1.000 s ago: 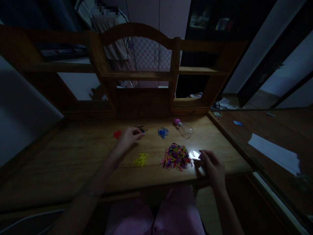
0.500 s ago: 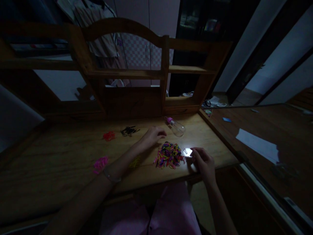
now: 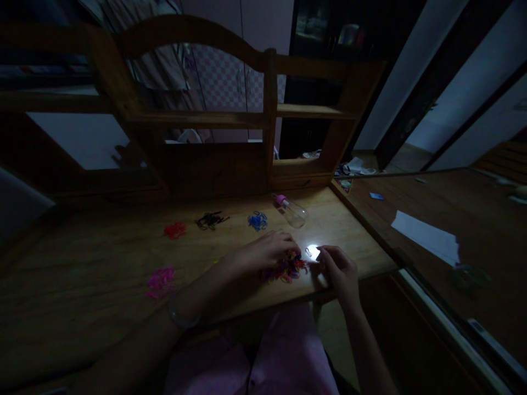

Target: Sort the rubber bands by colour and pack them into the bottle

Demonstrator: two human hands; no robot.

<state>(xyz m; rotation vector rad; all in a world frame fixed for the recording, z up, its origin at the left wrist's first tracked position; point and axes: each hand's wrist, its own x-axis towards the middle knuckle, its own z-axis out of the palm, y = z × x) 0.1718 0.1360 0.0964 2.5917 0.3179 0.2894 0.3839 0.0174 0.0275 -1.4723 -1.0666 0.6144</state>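
Pile (image 3: 288, 270) partly behind left grip (image 3: 274, 248)

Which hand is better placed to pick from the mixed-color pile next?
Left, most likely. The left hand is over the mixed-color pile, fingers bent down toward it; the right hand sits off to the pile's right, fingertips by the bright spot.

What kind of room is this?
Probably a bedroom in a home: there's a wooden desk with shelves, clothes hanging behind it, and a checkered cupboard.
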